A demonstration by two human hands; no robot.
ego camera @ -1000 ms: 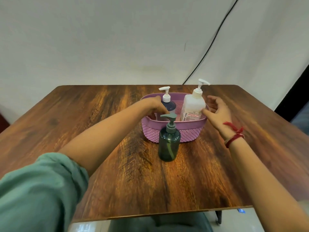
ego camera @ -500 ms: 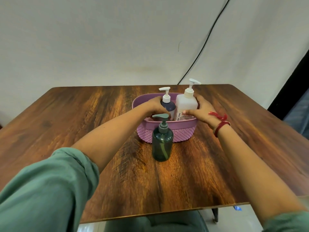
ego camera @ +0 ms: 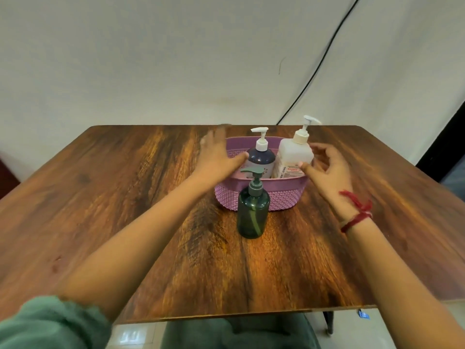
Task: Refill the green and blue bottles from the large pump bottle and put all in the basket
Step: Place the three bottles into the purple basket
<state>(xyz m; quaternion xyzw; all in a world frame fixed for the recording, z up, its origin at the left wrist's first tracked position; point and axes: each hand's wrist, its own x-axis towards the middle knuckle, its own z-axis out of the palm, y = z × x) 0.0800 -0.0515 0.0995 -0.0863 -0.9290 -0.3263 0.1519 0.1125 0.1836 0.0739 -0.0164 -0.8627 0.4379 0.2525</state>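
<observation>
Large pump bottle [ego camera: 295, 154] (label: "CHG", rest unreadable) and blue bottle [ego camera: 260, 159] sit in basket [ego camera: 285, 197]. Green bottle [ego camera: 252, 214] on table [ego camera: 125, 197], just nearer. Left hand [ego camera: 217, 157] fingers straight, right hand [ego camera: 330, 170] fingers slack, neither gripping.

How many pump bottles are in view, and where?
3. The blue bottle and the large white pump bottle stand in the purple basket; the green bottle stands on the table before it. None seems hidden.
</observation>
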